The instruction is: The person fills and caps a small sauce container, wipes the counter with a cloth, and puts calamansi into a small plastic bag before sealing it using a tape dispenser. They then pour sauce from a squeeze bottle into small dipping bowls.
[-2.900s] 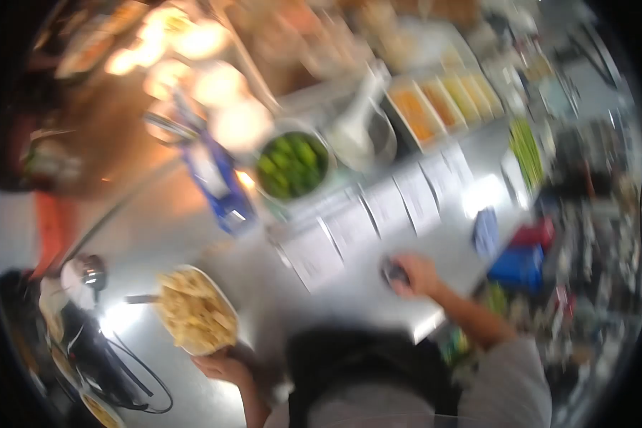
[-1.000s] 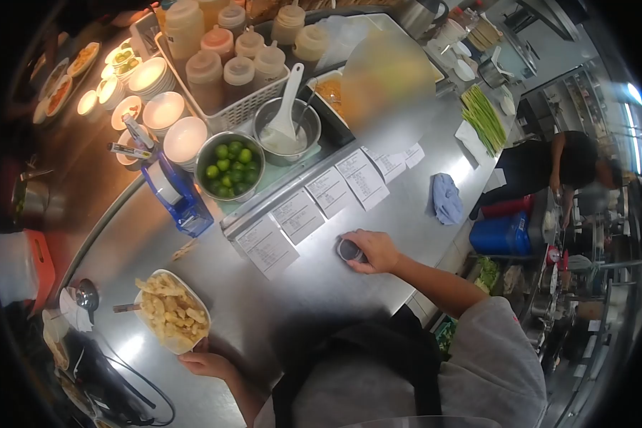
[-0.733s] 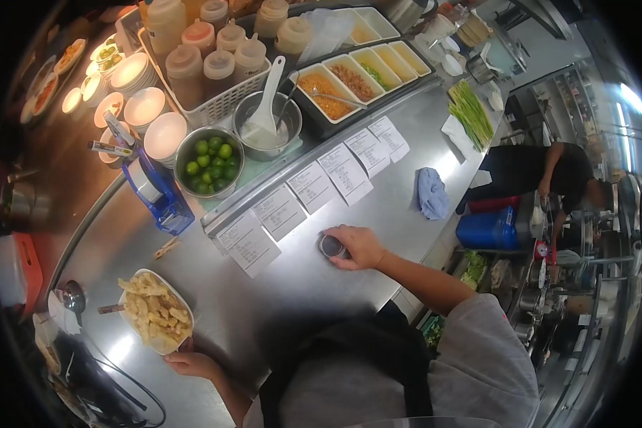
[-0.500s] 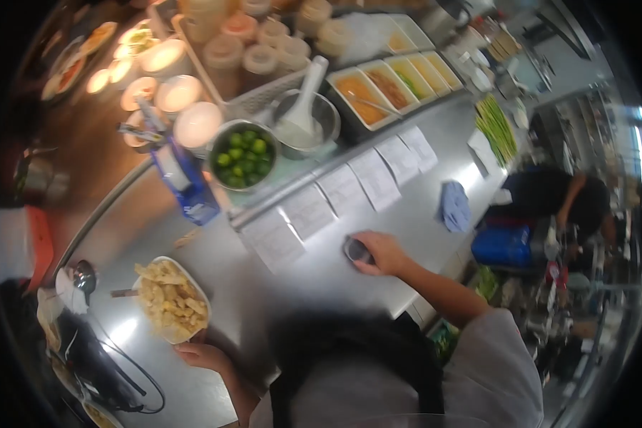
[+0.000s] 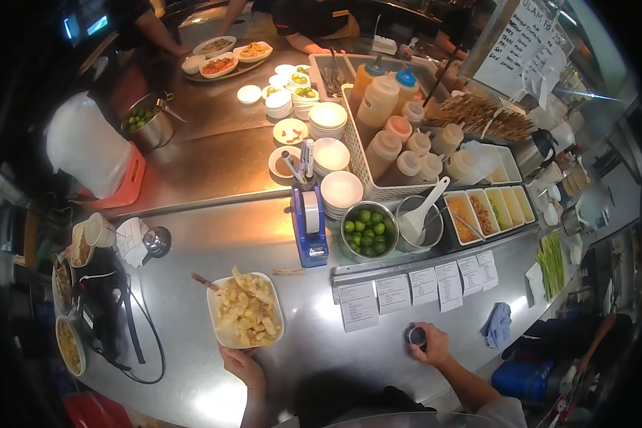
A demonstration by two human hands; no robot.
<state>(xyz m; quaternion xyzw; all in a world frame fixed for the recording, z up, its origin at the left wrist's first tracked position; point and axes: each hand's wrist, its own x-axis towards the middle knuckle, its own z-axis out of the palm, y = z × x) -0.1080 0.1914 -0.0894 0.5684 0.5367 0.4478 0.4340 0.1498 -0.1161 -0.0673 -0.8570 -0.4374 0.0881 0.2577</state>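
Observation:
My left hand [image 5: 242,367] is at the near edge of a white dish [image 5: 282,329], fingers closed under its rim. Heaped in the dish are pale golden fried pieces [image 5: 248,308], and a brown stick [image 5: 205,281] pokes out at the far left corner. My right hand [image 5: 435,345] is wrapped round a small round cup [image 5: 416,335] with a dark inside, low over the steel counter [image 5: 321,357] or resting on it; I cannot tell which. Several printed order slips [image 5: 357,307] hang just beyond the cup.
A blue tape dispenser [image 5: 311,235] with pens stands beside a bowl of green limes [image 5: 368,232] and a pot with a white ladle [image 5: 424,210]. Sauce bottles fill a basket [image 5: 357,143]. A blue cloth [image 5: 498,324] lies right; black cables [image 5: 150,321] lie left. Other people stand across the counter.
The view has swung left and up, showing more of the far counter and people there. Both hands keep their hold on the dish and the cup.

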